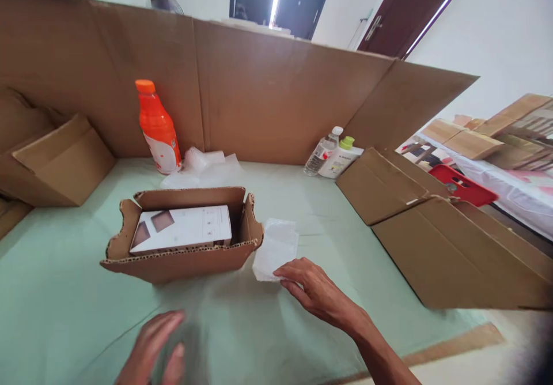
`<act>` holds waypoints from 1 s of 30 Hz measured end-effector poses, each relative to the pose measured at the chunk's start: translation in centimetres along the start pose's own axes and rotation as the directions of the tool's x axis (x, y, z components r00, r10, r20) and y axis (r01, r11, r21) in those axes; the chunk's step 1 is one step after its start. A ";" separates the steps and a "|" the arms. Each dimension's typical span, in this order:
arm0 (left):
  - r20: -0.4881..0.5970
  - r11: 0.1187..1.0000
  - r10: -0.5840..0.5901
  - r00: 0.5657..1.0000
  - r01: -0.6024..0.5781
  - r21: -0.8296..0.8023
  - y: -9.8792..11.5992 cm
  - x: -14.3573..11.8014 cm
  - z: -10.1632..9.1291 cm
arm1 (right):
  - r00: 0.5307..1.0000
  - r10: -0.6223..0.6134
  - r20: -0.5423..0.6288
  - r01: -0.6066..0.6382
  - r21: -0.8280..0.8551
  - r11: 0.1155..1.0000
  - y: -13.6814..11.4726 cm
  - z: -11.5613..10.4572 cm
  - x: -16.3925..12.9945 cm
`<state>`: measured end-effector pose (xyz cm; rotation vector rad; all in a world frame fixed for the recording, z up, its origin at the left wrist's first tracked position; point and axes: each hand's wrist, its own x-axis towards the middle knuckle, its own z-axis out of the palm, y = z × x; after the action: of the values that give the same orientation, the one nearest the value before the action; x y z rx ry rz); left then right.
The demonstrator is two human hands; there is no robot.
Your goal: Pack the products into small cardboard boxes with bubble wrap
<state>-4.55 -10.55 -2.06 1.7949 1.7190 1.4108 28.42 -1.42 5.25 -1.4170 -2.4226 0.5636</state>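
My right hand point(309, 287) has its fingertips on the near corner of a white translucent plastic sheet point(276, 246), perhaps bubble wrap, pinching it between thumb and fingers. The sheet lies right of an open cardboard box point(185, 267). Inside that box sits a white printed carton point(185, 229), with a dark gap at its right end. Below the box, nearer to me, my left hand point(153, 347) hovers with thumb and fingers apart, slightly blurred and holding nothing.
Behind stand an orange bottle point(158, 125) beside crumpled clear plastic point(207, 169), a clear water bottle point(322, 153) and a white bottle with green cap point(341, 160). Open cardboard boxes flank the green-covered table, at left point(64, 160) and right point(458, 252). A tall cardboard panel point(268, 91) closes the back.
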 end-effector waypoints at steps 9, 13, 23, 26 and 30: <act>0.600 0.995 0.086 0.795 -0.038 -0.092 4.5 2.8 5.3 | 0.970 0.142 0.198 -0.226 0.509 0.831 -2.9 4.1 -2.5; 0.667 0.997 -0.075 0.741 0.051 0.056 4.1 3.3 6.6 | 0.902 0.245 -0.357 -0.171 0.227 0.959 -3.6 4.7 -4.2; 0.542 0.996 0.088 0.836 -0.091 -0.022 4.0 2.9 5.7 | 0.988 -0.047 -0.150 0.044 -0.022 0.999 -4.3 6.9 -3.4; 0.503 0.961 0.276 0.819 -0.252 -0.116 4.0 2.0 4.1 | 0.993 0.110 -0.041 -0.096 0.258 0.961 -4.3 6.3 -3.5; 0.569 0.972 0.234 0.788 -0.184 -0.144 4.1 1.8 4.3 | 0.969 0.170 0.181 -0.235 0.456 0.858 -4.9 5.3 -4.0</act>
<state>0.89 -8.24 -0.20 2.1294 1.1509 0.8318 24.32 -8.15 2.64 -1.4510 -2.0265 1.2455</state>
